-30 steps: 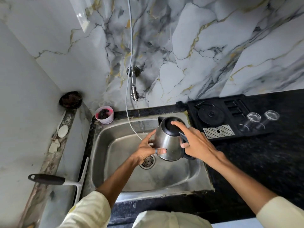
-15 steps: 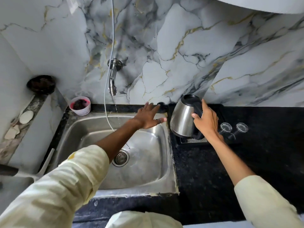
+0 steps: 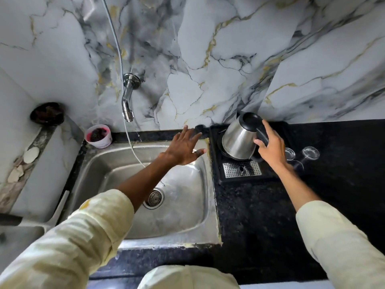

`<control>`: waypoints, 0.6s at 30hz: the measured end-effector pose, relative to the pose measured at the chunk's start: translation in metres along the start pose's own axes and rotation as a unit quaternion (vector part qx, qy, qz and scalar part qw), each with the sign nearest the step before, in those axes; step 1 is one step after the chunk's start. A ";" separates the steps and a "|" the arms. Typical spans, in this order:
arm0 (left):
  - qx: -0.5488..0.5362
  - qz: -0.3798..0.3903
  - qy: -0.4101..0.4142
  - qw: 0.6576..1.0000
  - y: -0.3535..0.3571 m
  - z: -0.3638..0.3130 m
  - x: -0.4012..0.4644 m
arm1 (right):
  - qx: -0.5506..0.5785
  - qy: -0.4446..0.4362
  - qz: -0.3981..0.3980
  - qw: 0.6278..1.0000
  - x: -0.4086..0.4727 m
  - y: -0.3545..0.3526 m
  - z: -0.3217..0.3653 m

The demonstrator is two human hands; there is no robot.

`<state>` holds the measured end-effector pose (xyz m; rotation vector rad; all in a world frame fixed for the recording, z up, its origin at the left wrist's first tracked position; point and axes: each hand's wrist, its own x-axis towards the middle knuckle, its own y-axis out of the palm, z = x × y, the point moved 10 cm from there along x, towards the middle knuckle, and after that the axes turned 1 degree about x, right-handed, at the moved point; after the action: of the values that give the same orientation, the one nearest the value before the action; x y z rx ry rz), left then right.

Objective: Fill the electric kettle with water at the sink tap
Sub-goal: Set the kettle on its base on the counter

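Head view: right hand (image 3: 270,147) wraps the black handle of the steel kettle (image 3: 239,140), tilted over the black tray (image 3: 216,163) on the dark surface (image 3: 260,215), right of the sink (image 3: 179,215). Left hand (image 3: 183,147) hovers empty, fingers spread, above the sink's back right corner. Tap (image 3: 127,101) on wall.

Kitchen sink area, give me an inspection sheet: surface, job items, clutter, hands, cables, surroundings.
Surface: black speckled counter, steel sink inset.
Job's things: steel kettle tilted over black tray; wall tap.
Clutter: pink cup, two glasses, squeegee, dark bowl.
Hands: right hand grips kettle handle; left hand open above sink.
Cables: thin white hose hanging into sink.
Surroundings: marble wall.
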<state>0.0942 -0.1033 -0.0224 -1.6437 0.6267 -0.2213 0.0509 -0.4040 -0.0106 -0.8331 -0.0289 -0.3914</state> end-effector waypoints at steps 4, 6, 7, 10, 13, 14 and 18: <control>-0.008 0.006 0.000 1.000 0.000 -0.013 0.008 | 0.036 0.013 -0.020 0.999 0.000 -0.007 -0.010; -0.012 0.007 0.005 1.000 0.002 -0.019 0.008 | 0.053 0.005 -0.049 0.997 0.001 -0.008 -0.001; -0.009 0.006 0.009 1.000 0.003 -0.023 0.008 | 0.054 -0.002 -0.065 0.996 0.002 -0.009 0.002; 0.005 -0.008 0.020 1.000 -0.001 -0.028 0.011 | 0.048 -0.014 -0.087 0.995 0.005 -0.010 0.007; 0.037 -0.040 0.026 0.998 -0.011 -0.028 0.016 | 0.044 -0.007 -0.079 0.996 0.014 -0.007 0.007; 0.051 -0.043 0.024 0.997 -0.009 -0.029 0.017 | 0.044 -0.003 -0.071 0.996 0.014 -0.002 0.008; 0.086 -0.034 0.002 0.996 0.003 -0.028 0.019 | 0.050 -0.026 -0.044 0.997 0.011 0.021 0.027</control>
<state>0.0956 -0.1370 -0.0238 -1.5008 0.5393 -0.3198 0.0722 -0.3755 -0.0057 -0.7458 -0.1337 -0.4479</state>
